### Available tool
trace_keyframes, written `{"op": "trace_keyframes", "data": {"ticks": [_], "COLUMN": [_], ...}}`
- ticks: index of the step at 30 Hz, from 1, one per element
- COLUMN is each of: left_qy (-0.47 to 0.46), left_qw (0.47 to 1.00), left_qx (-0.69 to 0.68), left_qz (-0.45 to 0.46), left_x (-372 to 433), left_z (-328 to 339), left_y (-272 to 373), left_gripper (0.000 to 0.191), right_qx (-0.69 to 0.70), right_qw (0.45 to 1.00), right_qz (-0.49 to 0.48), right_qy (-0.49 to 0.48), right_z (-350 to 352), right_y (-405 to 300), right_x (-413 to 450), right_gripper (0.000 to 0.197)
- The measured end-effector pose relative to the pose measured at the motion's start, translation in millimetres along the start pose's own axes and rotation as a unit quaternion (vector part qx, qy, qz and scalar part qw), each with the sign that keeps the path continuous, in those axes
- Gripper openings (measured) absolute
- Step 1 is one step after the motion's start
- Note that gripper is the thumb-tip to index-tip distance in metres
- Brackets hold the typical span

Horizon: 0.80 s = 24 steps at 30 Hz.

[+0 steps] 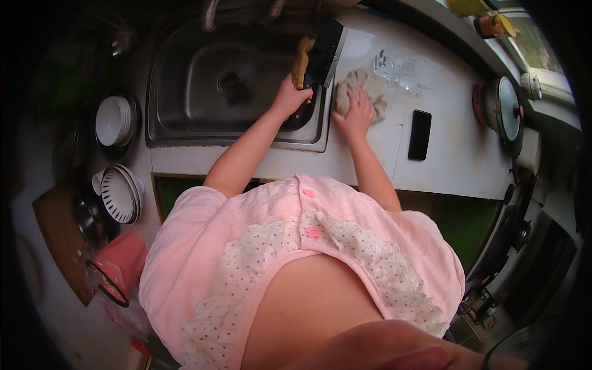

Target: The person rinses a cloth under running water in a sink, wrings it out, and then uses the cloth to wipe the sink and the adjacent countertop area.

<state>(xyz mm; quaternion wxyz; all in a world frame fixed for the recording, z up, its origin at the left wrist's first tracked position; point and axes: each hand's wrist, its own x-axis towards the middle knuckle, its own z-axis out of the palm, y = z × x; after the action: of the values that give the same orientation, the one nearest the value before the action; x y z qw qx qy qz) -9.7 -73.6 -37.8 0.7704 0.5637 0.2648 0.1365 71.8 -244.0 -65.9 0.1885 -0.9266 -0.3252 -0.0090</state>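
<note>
My left hand [292,97] is closed around the black handle of a cleaver [326,53], above the right side of the stainless steel sink [199,134]. The broad dark blade points away from me, and its bright edge faces right. Along the blade's left side, a brown, sponge-like piece [302,62] rises from the same hand; its material is unclear. My right hand [358,111] lies with spread fingers on a crumpled beige rag [357,79], which rests on the white countertop [374,152] just right of the sink.
Clear plastic containers [402,69] lie beyond the rag, and a black smartphone [419,135] is on the right. A glass-lidded pot [508,108] stands farther right. Stacked white bowls [111,121] and patterned bowls [121,194] are at left, near a pink bin [121,259].
</note>
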Motion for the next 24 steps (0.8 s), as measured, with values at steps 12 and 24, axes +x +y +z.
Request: {"op": "trace_keyframes", "data": {"ticks": [12, 24], "left_qy": [0.001, 0.056], "left_qw": [0.999, 0.901], "left_qx": [-0.046, 0.428], "left_qz": [-0.01, 0.04], "left_x": [81.2, 124.8], "left_z": [74.1, 110.6], "left_y": [-32.6, -26.2], "left_gripper": [0.023, 0.038], "right_qx": [-0.014, -0.027], "right_qw": [0.998, 0.998], "right_qz": [0.061, 0.06], "right_qy": [-0.008, -0.001], "right_z": [-16.3, -8.1], "right_y": [18.4, 22.0], "right_x": [-43.5, -42.6], "right_gripper": [0.073, 0.076]}}
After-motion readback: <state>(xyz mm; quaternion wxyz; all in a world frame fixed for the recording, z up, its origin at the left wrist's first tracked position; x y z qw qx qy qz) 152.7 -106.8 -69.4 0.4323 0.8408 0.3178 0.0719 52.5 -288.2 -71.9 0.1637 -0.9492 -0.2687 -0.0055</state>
